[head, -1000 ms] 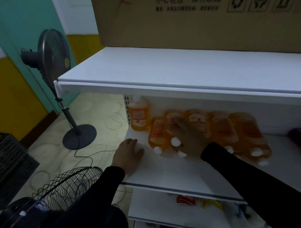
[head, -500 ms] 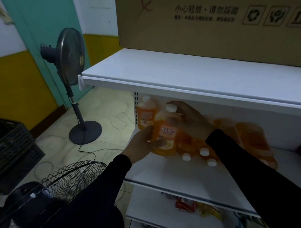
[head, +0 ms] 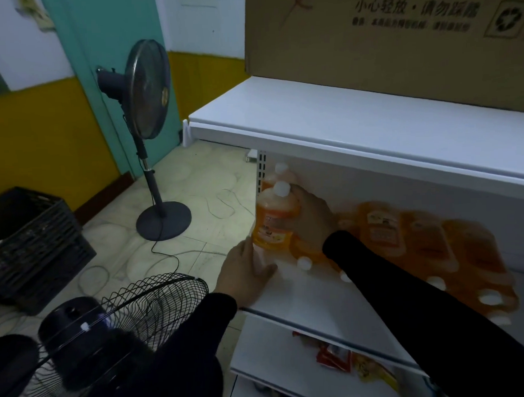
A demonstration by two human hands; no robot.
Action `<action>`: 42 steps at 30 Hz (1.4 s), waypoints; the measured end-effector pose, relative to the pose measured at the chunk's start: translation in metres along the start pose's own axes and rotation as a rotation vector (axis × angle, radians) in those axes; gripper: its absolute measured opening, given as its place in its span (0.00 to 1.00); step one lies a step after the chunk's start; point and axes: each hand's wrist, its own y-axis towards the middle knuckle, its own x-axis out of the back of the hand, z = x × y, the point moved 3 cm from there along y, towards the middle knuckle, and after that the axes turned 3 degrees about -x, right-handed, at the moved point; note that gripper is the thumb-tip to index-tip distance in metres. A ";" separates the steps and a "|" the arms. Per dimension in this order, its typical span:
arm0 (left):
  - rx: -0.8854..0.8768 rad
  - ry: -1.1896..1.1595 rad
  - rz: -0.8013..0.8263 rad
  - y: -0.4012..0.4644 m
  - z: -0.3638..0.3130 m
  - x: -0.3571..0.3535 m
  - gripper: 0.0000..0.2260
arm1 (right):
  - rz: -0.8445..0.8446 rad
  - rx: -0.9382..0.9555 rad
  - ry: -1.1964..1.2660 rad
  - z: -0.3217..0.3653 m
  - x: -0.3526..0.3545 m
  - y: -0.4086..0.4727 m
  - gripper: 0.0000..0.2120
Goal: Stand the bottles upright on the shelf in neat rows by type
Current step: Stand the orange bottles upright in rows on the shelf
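Note:
My right hand grips an orange bottle with a white cap, upright at the left end of the white middle shelf. Right behind it stands another upright orange bottle, mostly hidden. My left hand rests flat on the shelf's front left corner, just below the held bottle and apart from it. Several more orange bottles lie on their sides to the right, caps toward me; my right sleeve covers part of them.
A large cardboard box sits on the top shelf. A standing fan is on the floor at left, a black crate further left, and a wire fan guard close to my body. Packets lie on the lower shelf.
The bottle lifted from the lying row has been moved left and set upright in front of the first standing bottle. My left hand let go of it and dropped to the shelf edge.

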 end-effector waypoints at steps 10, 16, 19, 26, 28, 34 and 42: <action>-0.089 0.368 0.110 -0.008 0.011 -0.025 0.44 | -0.108 -0.086 -0.016 -0.019 -0.022 0.019 0.36; -0.097 0.392 0.110 -0.010 0.011 -0.026 0.42 | -0.128 -0.116 -0.118 -0.024 -0.027 0.023 0.37; -0.099 0.398 0.102 -0.010 0.010 -0.026 0.41 | -0.142 -0.126 -0.118 -0.026 -0.028 0.023 0.37; -0.089 0.399 0.116 -0.011 0.010 -0.025 0.41 | -0.137 -0.114 -0.062 -0.026 -0.023 0.018 0.39; -0.079 0.382 0.122 -0.011 0.010 -0.026 0.42 | -0.147 -0.108 -0.070 -0.033 -0.014 0.009 0.38; -0.087 0.338 0.076 -0.012 0.007 -0.027 0.40 | 0.145 -0.125 -0.593 -0.075 -0.019 -0.039 0.39; -0.119 0.185 0.014 -0.017 0.000 -0.023 0.32 | 0.227 -0.143 -0.734 -0.064 -0.022 -0.054 0.36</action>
